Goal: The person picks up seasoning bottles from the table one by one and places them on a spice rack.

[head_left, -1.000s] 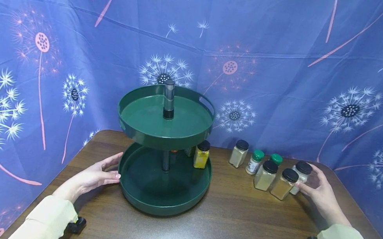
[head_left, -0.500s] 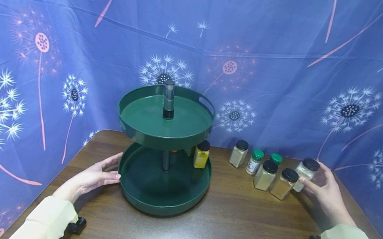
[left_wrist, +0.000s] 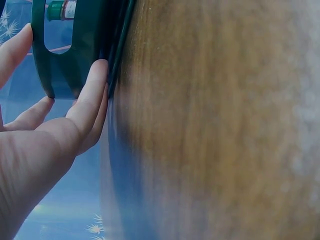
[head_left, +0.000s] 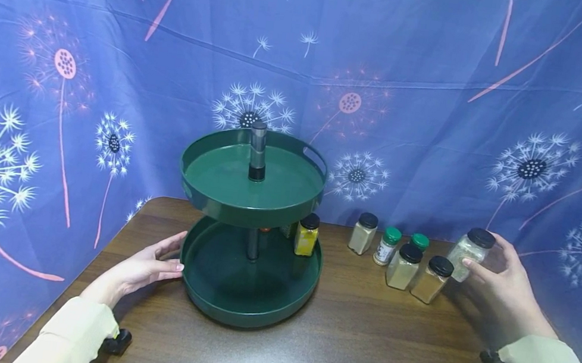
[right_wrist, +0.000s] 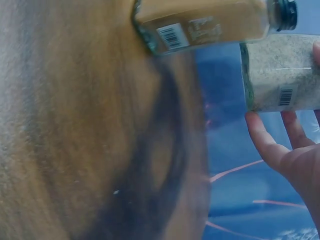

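Note:
My right hand (head_left: 507,290) grips a clear spice jar (head_left: 468,252) with a black lid and pale speckled contents. The jar leans toward the right, raised over the table. In the right wrist view its base (right_wrist: 247,75) shows beside a jar of tan powder (right_wrist: 200,25). At the left, my left hand (head_left: 146,267) touches the outer wall of the lower tier of a green two-tier tray (head_left: 248,320), fingers spread and fairly straight. The left wrist view shows those fingertips (left_wrist: 97,75) against the tray around a handle slot.
A yellow-labelled jar (head_left: 306,237) stands in the lower tier, partly under the upper tier (head_left: 245,200). Right of the tray, several jars stand on the wooden table (head_left: 349,332), including a green-capped one (head_left: 386,246) and a tan one (head_left: 432,279). Patterned blue cloth (head_left: 417,70) hangs behind.
My right hand has lifted the speckled jar up and to the right, away from the tan jar, tilting it. My left hand and the tray have stayed in place.

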`<state>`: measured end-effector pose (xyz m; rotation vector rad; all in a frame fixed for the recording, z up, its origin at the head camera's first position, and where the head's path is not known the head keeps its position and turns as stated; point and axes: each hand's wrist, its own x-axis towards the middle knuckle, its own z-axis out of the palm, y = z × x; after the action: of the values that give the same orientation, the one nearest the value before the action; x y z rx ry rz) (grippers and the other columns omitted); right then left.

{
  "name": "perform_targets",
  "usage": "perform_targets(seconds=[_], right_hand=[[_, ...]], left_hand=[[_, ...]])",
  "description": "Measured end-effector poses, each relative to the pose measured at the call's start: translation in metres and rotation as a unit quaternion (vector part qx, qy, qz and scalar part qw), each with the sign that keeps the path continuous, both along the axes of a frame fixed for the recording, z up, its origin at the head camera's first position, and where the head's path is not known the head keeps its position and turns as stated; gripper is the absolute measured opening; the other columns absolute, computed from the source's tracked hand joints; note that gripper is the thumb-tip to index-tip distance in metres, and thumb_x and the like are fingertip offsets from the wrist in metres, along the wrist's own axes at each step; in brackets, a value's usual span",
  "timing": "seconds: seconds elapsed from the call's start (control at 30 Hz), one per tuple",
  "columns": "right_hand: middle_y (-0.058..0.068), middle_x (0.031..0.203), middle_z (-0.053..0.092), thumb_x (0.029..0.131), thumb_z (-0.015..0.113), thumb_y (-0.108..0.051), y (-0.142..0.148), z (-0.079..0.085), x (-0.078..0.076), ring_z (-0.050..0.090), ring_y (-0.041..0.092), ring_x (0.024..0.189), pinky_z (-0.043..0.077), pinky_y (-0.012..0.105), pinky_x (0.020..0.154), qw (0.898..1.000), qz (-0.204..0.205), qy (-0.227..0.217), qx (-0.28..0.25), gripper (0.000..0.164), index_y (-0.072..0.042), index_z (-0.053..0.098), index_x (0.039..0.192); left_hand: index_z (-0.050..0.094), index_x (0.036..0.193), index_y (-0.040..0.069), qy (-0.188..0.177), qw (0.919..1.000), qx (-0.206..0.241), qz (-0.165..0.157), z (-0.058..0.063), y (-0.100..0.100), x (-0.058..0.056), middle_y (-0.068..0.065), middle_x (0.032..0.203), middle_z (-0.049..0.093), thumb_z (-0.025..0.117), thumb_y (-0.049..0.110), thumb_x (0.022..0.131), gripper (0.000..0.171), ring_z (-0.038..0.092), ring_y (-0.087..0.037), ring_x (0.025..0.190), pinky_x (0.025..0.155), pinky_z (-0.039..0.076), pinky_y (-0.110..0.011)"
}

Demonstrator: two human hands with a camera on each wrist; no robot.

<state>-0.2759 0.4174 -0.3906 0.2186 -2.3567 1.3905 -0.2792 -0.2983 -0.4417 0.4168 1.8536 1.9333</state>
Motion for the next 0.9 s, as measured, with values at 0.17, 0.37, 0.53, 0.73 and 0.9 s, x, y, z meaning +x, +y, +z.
perform_targets(seconds=[0.17,0.37,0.53,0.73,0.9], right_hand=[[-0.026,0.109,0.045,0.084,0.07,-0.009,-0.004,0.016,0.002,0.051,-0.014,0.086,0.049,0.01,0.064,0.998,-0.039,0.007,0.057,0.077,-0.024,0.027,0.146],[-0.019,0.118,0.042,0.084,0.072,-0.016,-0.01,0.032,0.001,0.046,-0.019,0.088,0.039,0.002,0.069,0.993,-0.075,0.013,0.089,0.079,-0.024,0.027,0.148],[-0.016,0.121,0.044,0.085,0.071,-0.013,-0.018,0.04,0.001,0.05,-0.018,0.09,0.043,0.003,0.07,0.996,-0.056,0.013,0.063,0.078,-0.027,0.026,0.147],[-0.004,0.13,0.045,0.085,0.07,-0.014,-0.028,0.05,0.002,0.047,-0.016,0.094,0.043,0.003,0.072,0.997,-0.062,0.008,0.051,0.079,-0.031,0.025,0.148],[-0.008,0.127,0.047,0.085,0.071,-0.016,-0.041,0.059,0.005,0.046,-0.016,0.094,0.042,0.003,0.072,0.996,-0.06,0.015,0.06,0.077,-0.031,0.028,0.146]], left_hand=[[-0.002,0.152,0.008,-0.003,1.0,-0.003,0.002,0.002,0.001,0.0,-0.025,0.154,0.0,0.056,-0.003,0.09,0.085,0.044,-0.026,0.126,0.097,0.047,-0.034],[-0.001,0.152,0.008,-0.009,0.9999,-0.005,0.005,0.003,0.002,0.0,-0.024,0.154,0.0,0.057,-0.002,0.09,0.086,0.043,-0.028,0.126,0.097,0.047,-0.034],[-0.002,0.152,0.008,-0.008,0.9999,-0.002,0.007,0.003,0.002,0.001,-0.025,0.153,0.0,0.058,-0.002,0.089,0.087,0.043,-0.03,0.126,0.096,0.047,-0.034],[-0.003,0.152,0.008,-0.003,1.0,-0.002,0.004,0.001,0.001,0.001,-0.025,0.153,0.0,0.057,-0.002,0.09,0.087,0.043,-0.031,0.127,0.096,0.047,-0.034],[-0.002,0.152,0.008,0.001,1.0,-0.008,0.005,0.001,0.0,0.0,-0.026,0.153,0.001,0.057,-0.002,0.09,0.086,0.04,-0.033,0.128,0.096,0.047,-0.034]])
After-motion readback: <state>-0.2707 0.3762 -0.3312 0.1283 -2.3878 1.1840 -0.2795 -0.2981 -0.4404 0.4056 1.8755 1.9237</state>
